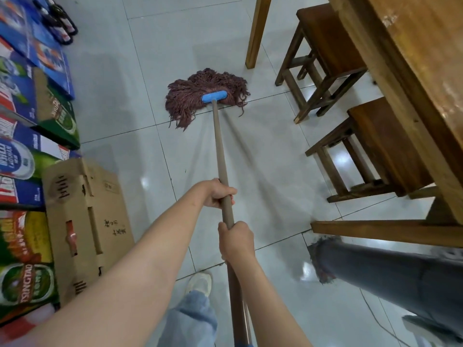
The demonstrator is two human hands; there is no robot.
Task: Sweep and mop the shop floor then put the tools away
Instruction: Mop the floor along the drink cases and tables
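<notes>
a: where are we holding the mop (220,156) right now?

b: we're gripping its handle with both hands. our left hand (220,194) is curling round the brown pole higher along it, toward the head, and our right hand (235,241) is wrapping the pole just below that, nearer our body. the two hands are sitting close together but not touching.

a: and which way is it pointing?

b: its long axis is running almost straight away from us, leaning slightly to the left as it goes. the near end is passing down between our legs at the bottom of the view, and the far end is meeting the blue clamp (215,96), which is lying crosswise to the pole.

a: where is the head resting?

b: the reddish-brown strings (200,93) are spreading flat on the pale tiled floor (120,76), fanning out beyond and to both sides of the clamp, right across a tile joint. the tiles between the head and us are looking glossy and streaked.

a: what are we standing between?

b: on our left, stacked beer cartons (27,151) and a plain cardboard box (85,221) are lining the floor. on our right, a wooden table (413,71) is standing with two wooden stools (325,43) tucked beside it. the mop head is lying near the table's far leg, apart from it. another person's leg in grey jeans (388,271) is reaching in at lower right.
</notes>
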